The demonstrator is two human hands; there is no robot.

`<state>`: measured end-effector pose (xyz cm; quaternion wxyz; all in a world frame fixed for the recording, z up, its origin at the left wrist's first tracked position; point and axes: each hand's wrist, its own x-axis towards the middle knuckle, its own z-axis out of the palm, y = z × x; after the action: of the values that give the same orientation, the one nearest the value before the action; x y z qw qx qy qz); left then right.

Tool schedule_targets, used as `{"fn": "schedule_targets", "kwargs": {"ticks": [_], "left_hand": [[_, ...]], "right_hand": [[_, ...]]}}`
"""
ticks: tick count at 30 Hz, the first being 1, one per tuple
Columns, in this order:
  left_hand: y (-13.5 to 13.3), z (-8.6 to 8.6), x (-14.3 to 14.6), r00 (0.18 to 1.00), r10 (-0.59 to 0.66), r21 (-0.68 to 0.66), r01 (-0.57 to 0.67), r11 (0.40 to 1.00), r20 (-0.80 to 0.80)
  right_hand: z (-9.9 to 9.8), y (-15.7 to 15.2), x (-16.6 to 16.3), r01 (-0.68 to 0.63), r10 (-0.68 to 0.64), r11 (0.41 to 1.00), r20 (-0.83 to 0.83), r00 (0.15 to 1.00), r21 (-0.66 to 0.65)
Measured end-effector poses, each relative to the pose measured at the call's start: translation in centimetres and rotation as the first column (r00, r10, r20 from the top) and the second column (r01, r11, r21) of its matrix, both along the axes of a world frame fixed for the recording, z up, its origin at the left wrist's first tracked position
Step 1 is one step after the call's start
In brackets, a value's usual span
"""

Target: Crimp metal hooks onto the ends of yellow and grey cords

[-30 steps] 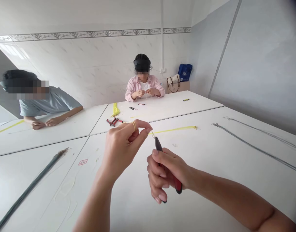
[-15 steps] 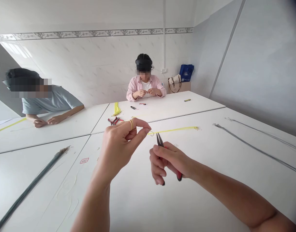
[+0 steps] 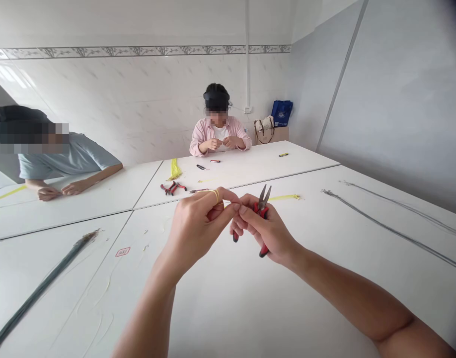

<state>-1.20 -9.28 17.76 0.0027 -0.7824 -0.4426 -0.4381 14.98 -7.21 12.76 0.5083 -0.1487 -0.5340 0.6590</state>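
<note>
My left hand [image 3: 200, 226] pinches a thin yellow cord [image 3: 217, 196], part of it looped round the index finger. Against those fingertips press the thumb and forefinger of my right hand [image 3: 274, 231]; whatever lies between them is too small to make out. The same right hand also holds red-handled pliers [image 3: 264, 200], jaws apart and pointing up, away from the cord. Behind this hand, a bundle of yellow cords [image 3: 283, 197] lies on the white table [image 3: 228, 308].
Grey cord bundles lie at right [image 3: 377, 223] and left [image 3: 45, 283]. Beyond my hands are more pliers [image 3: 173, 188] and a yellow bunch [image 3: 174, 170]. Loose strands [image 3: 105, 288] lie near a red stamp mark [image 3: 122, 252]. Two people sit opposite, at left [image 3: 69, 154] and centre [image 3: 220, 134].
My right hand has moved up to meet the left fingertips. The pliers' jaws have swung up and away to the right and spread wider. The view has turned slightly right.
</note>
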Motion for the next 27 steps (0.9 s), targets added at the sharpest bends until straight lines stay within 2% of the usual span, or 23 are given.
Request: {"fn": "schedule_targets", "kwargs": {"ticks": [4, 7, 9, 11, 12, 13, 14, 15, 17, 19, 22, 25, 27], "left_hand": [[0.7, 0.4, -0.6, 0.977, -0.142, -0.056, 0.153, 0.987, 0.159], [1.6, 0.7, -2.2, 0.916, -0.206, -0.118, 0.260, 0.958, 0.345], [2.3, 0.7, -3.8, 0.922, -0.133, -0.241, 0.231, 0.943, 0.363], [3.1, 0.4, -5.4, 0.959, -0.005, -0.387, 0.119, 0.914, 0.282], [3.4, 0.2, -6.2, 0.971, 0.049, -0.445, 0.062, 0.893, 0.233], [3.8, 0.0, -6.8, 0.977, 0.083, -0.490, 0.024, 0.872, 0.195], [4.2, -0.2, -7.2, 0.980, 0.096, -0.519, 0.009, 0.855, 0.175], [4.5, -0.4, -7.6, 0.981, 0.093, -0.538, 0.014, 0.843, 0.172], [5.1, -0.9, -7.8, 0.972, 0.052, -0.548, 0.085, 0.832, 0.230], [5.7, -1.3, -8.0, 0.932, -0.021, -0.525, 0.223, 0.821, 0.362], [6.6, -2.1, -8.7, 0.888, -0.078, -0.556, 0.350, 0.754, 0.453], [7.7, -3.1, -10.5, 0.957, -0.036, -0.702, 0.235, 0.672, 0.286], [8.4, -4.0, -11.8, 0.986, 0.018, -0.747, 0.116, 0.654, 0.169]], "right_hand": [[-0.4, 1.6, 0.0, 0.143, -0.143, 0.990, 0.003, 0.990, -0.013], [-1.3, 4.6, 0.7, 0.293, -0.293, 0.956, 0.011, 0.956, 0.024], [-1.9, 7.3, 1.8, 0.370, -0.373, 0.927, 0.054, 0.926, 0.069], [-2.5, 9.8, 3.7, 0.396, -0.422, 0.903, 0.182, 0.888, 0.163], [-2.7, 10.9, 4.7, 0.392, -0.448, 0.890, 0.289, 0.846, 0.232], [-2.8, 11.8, 5.9, 0.400, -0.500, 0.863, 0.409, 0.764, 0.308], [-2.9, 12.6, 7.0, 0.410, -0.561, 0.827, 0.525, 0.640, 0.385], [-3.0, 13.1, 8.1, 0.411, -0.576, 0.818, 0.572, 0.584, 0.403], [-3.2, 13.8, 10.1, 0.400, -0.581, 0.813, 0.644, 0.498, 0.424], [-3.4, 14.3, 11.7, 0.389, -0.577, 0.811, 0.707, 0.410, 0.437], [-4.2, 15.3, 13.9, 0.406, -0.567, 0.794, 0.792, 0.225, 0.453], [-5.9, 16.7, 16.3, 0.448, -0.509, 0.777, 0.860, 0.036, 0.442], [-7.3, 17.6, 17.8, 0.467, -0.454, 0.775, 0.889, -0.056, 0.425]]}}
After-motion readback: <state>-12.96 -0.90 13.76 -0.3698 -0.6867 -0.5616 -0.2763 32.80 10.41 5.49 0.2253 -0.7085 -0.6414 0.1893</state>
